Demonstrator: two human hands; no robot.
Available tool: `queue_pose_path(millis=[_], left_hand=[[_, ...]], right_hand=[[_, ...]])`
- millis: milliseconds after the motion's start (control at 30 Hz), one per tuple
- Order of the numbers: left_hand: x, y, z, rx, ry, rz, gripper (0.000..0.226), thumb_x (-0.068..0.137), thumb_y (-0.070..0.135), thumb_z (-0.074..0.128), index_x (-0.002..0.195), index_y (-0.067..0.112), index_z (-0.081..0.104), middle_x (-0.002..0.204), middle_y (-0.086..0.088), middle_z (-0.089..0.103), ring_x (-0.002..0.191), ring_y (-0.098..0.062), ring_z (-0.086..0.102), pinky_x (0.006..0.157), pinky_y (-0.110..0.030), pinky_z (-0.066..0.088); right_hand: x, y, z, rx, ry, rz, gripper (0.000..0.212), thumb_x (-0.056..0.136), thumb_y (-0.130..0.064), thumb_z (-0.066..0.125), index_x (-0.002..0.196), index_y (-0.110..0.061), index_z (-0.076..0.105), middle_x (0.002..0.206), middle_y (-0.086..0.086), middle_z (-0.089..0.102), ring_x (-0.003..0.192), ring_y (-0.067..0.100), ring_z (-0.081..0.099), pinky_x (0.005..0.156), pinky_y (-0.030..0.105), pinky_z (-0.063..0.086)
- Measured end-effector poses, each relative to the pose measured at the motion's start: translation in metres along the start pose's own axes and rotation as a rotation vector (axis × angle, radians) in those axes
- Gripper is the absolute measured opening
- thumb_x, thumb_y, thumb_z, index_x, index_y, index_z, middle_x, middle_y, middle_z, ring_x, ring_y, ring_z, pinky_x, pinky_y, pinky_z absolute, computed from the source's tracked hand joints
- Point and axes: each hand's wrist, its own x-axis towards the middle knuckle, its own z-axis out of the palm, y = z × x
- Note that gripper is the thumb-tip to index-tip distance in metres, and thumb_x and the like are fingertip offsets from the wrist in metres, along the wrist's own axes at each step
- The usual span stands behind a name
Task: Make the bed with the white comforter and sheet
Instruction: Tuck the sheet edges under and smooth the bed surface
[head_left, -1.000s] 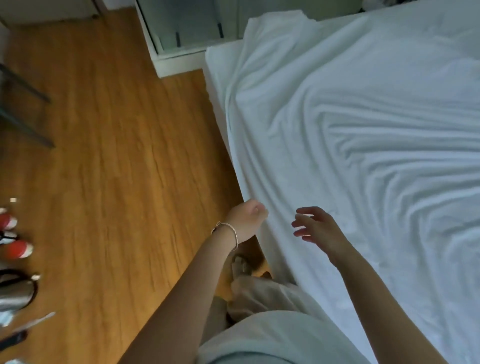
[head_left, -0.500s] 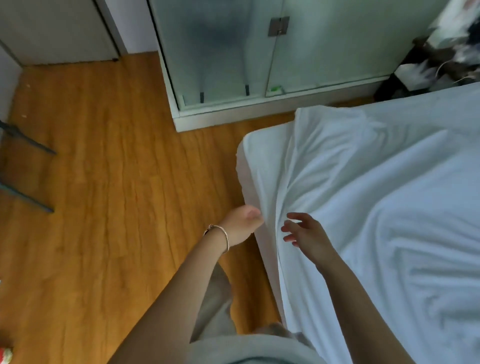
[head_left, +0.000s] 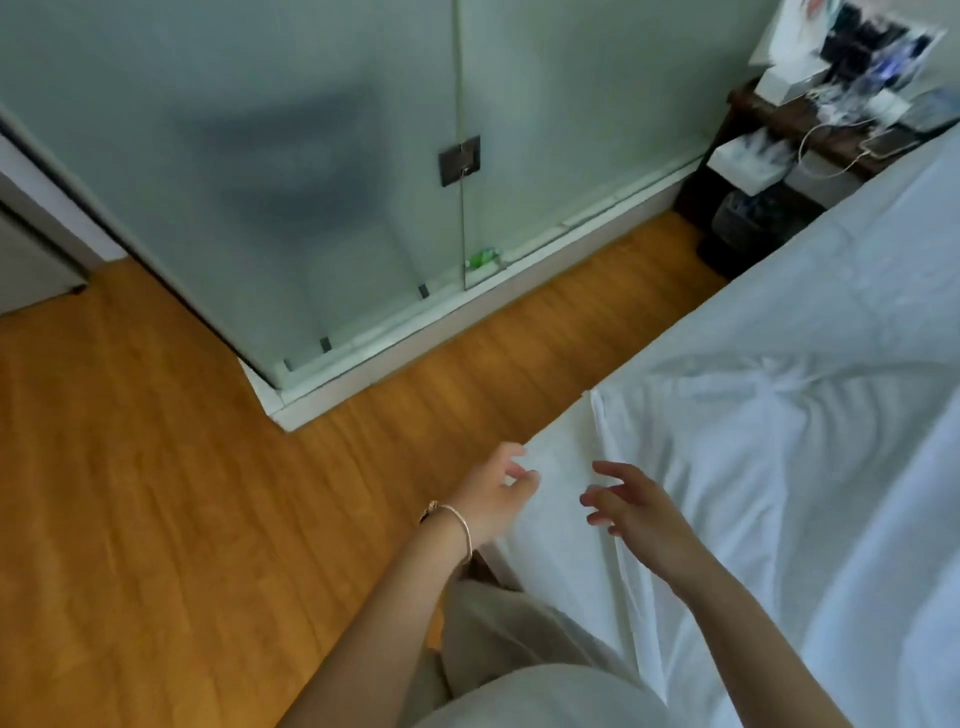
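Sheet (head_left: 691, 467): loose corner just ahead of both empty, spread-fingered hands, right hand (head_left: 631, 506) seemingly nearer than left hand (head_left: 496, 486); edge runs toward viewer.

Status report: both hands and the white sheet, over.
Left hand open, right hand open, holding nothing. White sheet wrinkled, corner untucked. Nothing in the way.

white sheet (head_left: 779, 467) lying plain, unpatterned, at 3 o'clock; orange-brown wood-grain floor (head_left: 156, 493) showing at 9; frosted grey-green glass (head_left: 260, 156) standing at 11.
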Motion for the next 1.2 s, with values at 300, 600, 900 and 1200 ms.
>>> queue_pose_path(millis=[300,600,900,1200], left_hand=[[0.170,0.091,-0.100,0.312,-0.289,0.129,0.038,0.100,0.041,0.041,0.135,0.028,0.044,0.125,0.004,0.057,0.111,-0.014,0.057,0.088,-0.026,0.048],[0.340,0.158,-0.116,0.718,-0.729,0.349,0.034,0.099,0.040,0.038,0.126,0.025,0.053,0.115,0.004,0.063,0.100,-0.015,0.061,0.090,-0.040,0.052],[0.352,0.173,-0.005,0.984,-1.162,0.377,0.041,0.096,0.028,0.050,0.135,0.018,0.048,0.131,-0.005,0.054,0.116,-0.024,0.054,0.100,-0.037,0.046],[0.355,0.141,0.089,1.115,-1.105,0.499,0.093,0.082,0.037,0.071,0.150,0.042,0.009,0.155,-0.011,0.008,0.136,-0.040,0.030,0.110,-0.043,0.034]], right_hand=[[0.146,-0.090,-0.007,0.245,0.227,0.168,0.033,0.098,-0.031,0.052,0.130,-0.022,0.052,0.102,-0.002,0.069,0.088,0.012,0.068,0.091,0.033,0.051],[0.228,-0.123,0.011,0.696,0.733,0.497,0.028,0.097,-0.026,0.056,0.124,-0.018,0.055,0.099,0.004,0.068,0.088,0.020,0.067,0.092,0.041,0.052],[0.225,-0.095,0.045,1.174,1.049,0.740,0.035,0.096,-0.016,0.055,0.131,-0.014,0.049,0.102,0.013,0.066,0.081,0.023,0.063,0.076,0.036,0.050],[0.244,-0.036,0.017,1.148,1.174,0.979,0.103,0.077,-0.060,0.071,0.149,-0.053,-0.002,0.160,0.015,-0.007,0.141,0.045,0.022,0.109,0.054,0.036]])
